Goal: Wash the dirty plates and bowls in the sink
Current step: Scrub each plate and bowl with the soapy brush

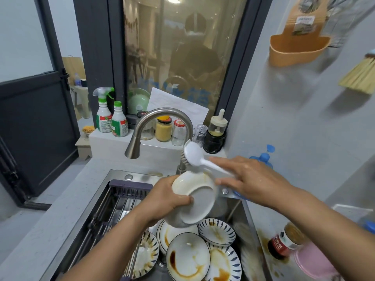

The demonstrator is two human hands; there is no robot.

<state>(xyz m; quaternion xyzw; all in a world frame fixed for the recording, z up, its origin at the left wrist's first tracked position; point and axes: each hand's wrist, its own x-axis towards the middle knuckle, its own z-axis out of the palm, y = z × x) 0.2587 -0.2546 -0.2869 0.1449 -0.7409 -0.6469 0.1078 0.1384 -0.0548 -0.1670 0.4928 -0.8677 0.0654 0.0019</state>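
Stained plates (187,258) lie stacked in the sink (241,216) as a person's left hand (168,196) curls round a white bowl (194,197), tilted above the pile, likely so drips fall back in. The right hand (253,179) pinches a brush (193,154) by its handle at the bowl's rim; the faucet (162,114) and ledge jars (163,128) crowd close behind.
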